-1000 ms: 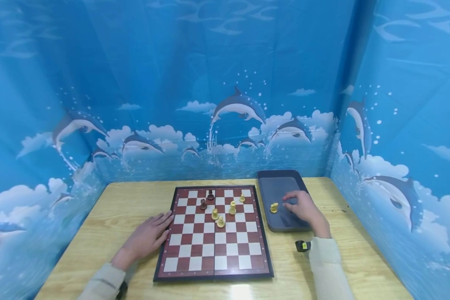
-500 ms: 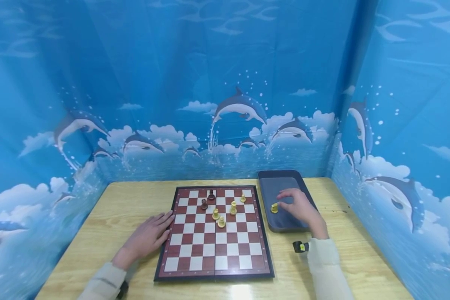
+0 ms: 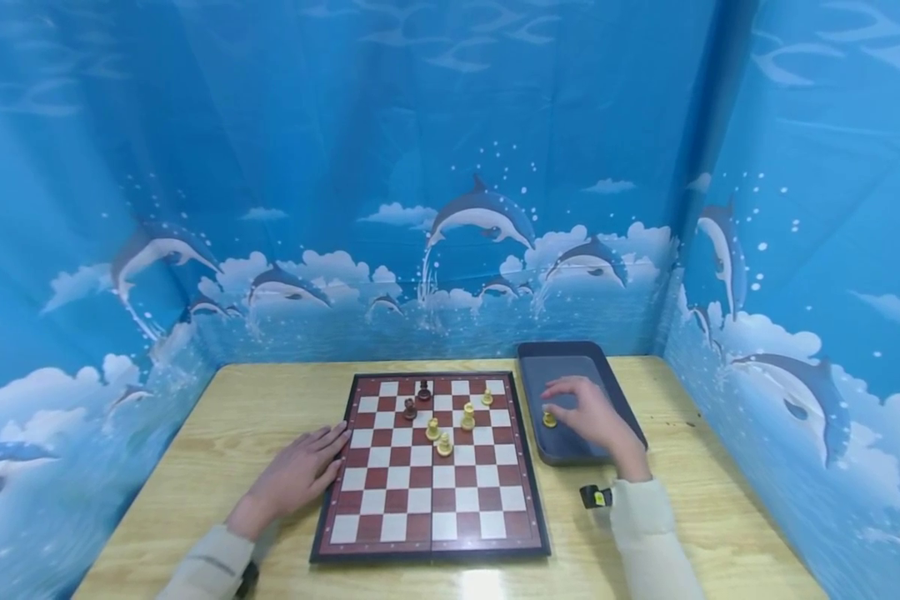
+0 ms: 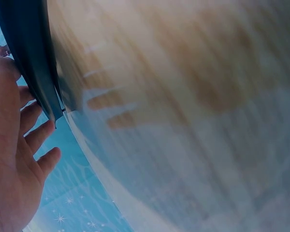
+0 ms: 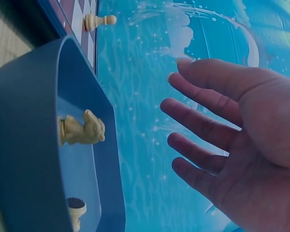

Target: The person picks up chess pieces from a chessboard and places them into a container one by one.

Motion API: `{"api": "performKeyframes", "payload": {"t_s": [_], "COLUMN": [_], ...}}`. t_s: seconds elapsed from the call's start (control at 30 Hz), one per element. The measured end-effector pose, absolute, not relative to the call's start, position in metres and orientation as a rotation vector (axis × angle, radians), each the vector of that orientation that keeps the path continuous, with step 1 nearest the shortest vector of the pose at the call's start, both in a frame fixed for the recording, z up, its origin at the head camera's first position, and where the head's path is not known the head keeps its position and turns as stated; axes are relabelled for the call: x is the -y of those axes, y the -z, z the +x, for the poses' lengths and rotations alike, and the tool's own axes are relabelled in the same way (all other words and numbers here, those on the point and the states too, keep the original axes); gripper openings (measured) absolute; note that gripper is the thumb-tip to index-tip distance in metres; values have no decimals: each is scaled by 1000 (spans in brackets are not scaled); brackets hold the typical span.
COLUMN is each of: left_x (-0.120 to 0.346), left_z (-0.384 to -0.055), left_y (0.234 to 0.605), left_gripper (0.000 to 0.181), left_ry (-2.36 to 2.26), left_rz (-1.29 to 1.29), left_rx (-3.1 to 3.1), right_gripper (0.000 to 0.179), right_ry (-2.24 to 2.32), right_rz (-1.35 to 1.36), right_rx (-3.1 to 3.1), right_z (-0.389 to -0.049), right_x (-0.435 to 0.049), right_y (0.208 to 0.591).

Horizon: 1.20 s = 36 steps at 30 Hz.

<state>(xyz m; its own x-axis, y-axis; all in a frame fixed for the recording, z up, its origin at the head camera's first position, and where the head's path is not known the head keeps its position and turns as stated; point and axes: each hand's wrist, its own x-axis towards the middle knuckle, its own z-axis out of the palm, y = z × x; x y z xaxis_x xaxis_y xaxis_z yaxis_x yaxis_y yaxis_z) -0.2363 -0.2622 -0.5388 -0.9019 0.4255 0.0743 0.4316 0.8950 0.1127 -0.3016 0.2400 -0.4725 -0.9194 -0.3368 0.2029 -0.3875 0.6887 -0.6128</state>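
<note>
My right hand [image 3: 588,417] hovers over the dark grey tray [image 3: 532,367], thumb and fingers spread apart. A pale chess knight [image 5: 84,130] stands upright in the tray; in the head view the knight [image 3: 549,422] shows just under my thumb and is partly covered. Nothing sits between these fingers in the right wrist view. Another pale piece [image 5: 77,208] shows its dark base in the tray, hidden in the head view. My left hand [image 3: 292,475] lies flat on the table, fingertips at the left edge of the chessboard [image 3: 444,500].
Two dark pieces, one a dark chess piece [image 3: 410,408] left of the fold, stand on the board's far half. Several pale ones are near them, including a pawn [image 3: 487,397] at the far right. A patterned blue curtain [image 3: 330,208] closes off the wooden table [image 3: 270,396] behind.
My right hand has moved left across the tray, from beside the knight to over it, and now partly hides it. The left hand stays at the board's edge.
</note>
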Motion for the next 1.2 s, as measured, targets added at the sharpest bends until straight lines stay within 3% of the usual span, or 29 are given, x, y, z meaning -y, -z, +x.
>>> {"api": "performKeyframes", "payload": {"t_s": [1.2], "left_x": [261], "left_z": [-237], "left_y": [536], "left_gripper": [56], "left_ry": [225], "left_rz": [-689], "left_rx": [3033], "right_gripper": [20], "right_ry": [-1133], "right_rz": [892], "right_rx": [2834], "right_z": [-303], "right_x": [-178], "right_y": [475]}}
